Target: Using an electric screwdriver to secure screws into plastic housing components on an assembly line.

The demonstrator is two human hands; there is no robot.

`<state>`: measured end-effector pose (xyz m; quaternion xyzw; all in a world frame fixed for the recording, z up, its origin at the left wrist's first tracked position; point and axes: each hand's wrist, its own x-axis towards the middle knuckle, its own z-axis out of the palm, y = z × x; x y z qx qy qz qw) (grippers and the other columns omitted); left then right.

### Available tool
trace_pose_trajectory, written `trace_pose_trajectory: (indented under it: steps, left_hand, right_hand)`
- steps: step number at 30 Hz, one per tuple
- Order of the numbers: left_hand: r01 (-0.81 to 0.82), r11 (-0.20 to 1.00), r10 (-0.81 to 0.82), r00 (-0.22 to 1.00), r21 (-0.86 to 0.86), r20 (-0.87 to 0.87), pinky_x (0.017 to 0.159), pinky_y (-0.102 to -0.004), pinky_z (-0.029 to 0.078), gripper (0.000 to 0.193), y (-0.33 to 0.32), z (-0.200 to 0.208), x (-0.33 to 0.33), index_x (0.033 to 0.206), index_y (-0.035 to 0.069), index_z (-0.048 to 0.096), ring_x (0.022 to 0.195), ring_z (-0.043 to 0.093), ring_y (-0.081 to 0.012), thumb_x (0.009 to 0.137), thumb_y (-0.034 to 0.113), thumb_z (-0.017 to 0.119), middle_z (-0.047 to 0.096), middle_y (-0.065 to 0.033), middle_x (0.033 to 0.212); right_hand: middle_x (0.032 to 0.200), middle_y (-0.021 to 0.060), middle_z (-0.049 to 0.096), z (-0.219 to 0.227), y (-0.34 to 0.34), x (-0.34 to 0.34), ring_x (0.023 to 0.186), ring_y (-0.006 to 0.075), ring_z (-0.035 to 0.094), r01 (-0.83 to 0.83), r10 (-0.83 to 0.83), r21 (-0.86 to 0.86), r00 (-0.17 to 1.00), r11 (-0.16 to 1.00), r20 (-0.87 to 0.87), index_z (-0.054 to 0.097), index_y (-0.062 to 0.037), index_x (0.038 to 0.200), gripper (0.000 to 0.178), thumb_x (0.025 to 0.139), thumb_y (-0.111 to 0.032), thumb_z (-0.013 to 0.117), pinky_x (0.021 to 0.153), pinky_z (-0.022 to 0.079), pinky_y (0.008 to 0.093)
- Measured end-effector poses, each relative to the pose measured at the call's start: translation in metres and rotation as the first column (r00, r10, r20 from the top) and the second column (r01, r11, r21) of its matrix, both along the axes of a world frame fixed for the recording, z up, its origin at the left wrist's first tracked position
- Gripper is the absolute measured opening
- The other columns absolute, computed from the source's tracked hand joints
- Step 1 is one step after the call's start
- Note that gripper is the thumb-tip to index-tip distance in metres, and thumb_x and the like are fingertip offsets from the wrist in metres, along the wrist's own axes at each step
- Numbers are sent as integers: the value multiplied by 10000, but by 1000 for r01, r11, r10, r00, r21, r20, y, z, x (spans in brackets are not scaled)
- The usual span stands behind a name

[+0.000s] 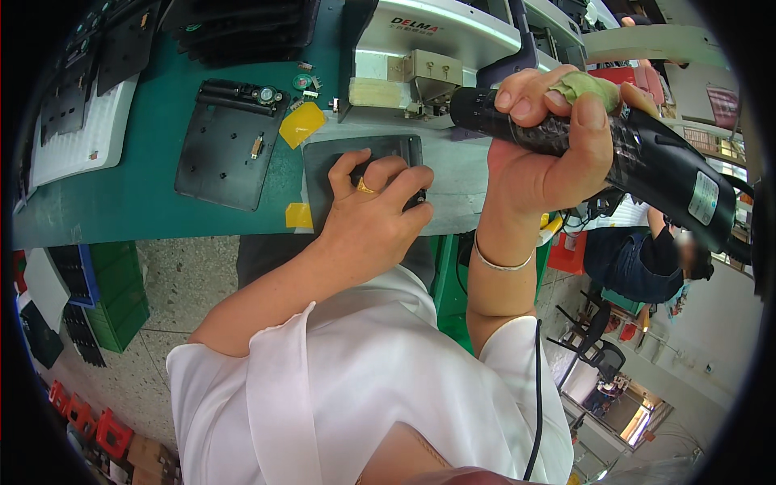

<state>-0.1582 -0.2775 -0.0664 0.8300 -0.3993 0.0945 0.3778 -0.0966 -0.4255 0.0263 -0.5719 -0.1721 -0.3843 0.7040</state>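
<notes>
left hand [380,206] presses flat on dark panel [360,174] at near table [145,210] edge, pinning it steady; right hand [550,153] fist clamped round black power tool [638,153], raised right of panel, tip toward far machine [436,40].

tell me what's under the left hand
The left hand rests on a dark flat plate lying on the grey mat. Whatever small part sits beneath the fingers is covered.
</notes>
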Motion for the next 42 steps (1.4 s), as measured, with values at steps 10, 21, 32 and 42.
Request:
trace_pose_trajectory:
  steps: [10, 21, 32, 42]
  left_hand:
    - [-18, 1000, 18, 1000, 1, -20, 979, -525, 263, 163, 3, 1, -1, 821, 185, 714, 1068, 476, -247, 667, 160, 761, 561, -21, 1106]
    - [-36, 999, 35, 994, -7, -103, 918, -466, 254, 151, 6, 5, 1, 840, 240, 725, 1075, 466, -261, 716, 157, 747, 561, -23, 1117]
    - [-15, 1000, 18, 994, 21, -108, 941, -440, 227, 154, 6, 12, 5, 821, 236, 720, 1081, 472, -239, 718, 122, 734, 561, -7, 1136]
    - [-23, 999, 27, 994, 34, -109, 945, -431, 224, 170, 6, 13, 3, 826, 234, 723, 1090, 476, -230, 711, 109, 732, 563, -8, 1146]
  right_hand:
    - [680, 126, 547, 12, 10, 0, 480, 211, 489, 9, -42, -240, 990, 971, -133, 409, -22, 1072, 200, 878, -28, 456, 499, 464, 392]
    - [646, 99, 553, 14, -17, -20, 476, 179, 531, -168, 157, -60, 975, 984, -159, 370, -28, 1223, 427, 853, 39, 572, 474, 504, 366]
    - [644, 68, 494, -15, -7, -108, 452, 163, 466, -36, 48, 44, 941, 998, -335, 363, -146, 1194, 526, 833, -189, 743, 432, 452, 328]
    - [619, 63, 474, -23, -2, -109, 443, 157, 466, -32, 48, 59, 953, 998, -298, 348, -155, 1178, 527, 827, -162, 742, 428, 446, 305]
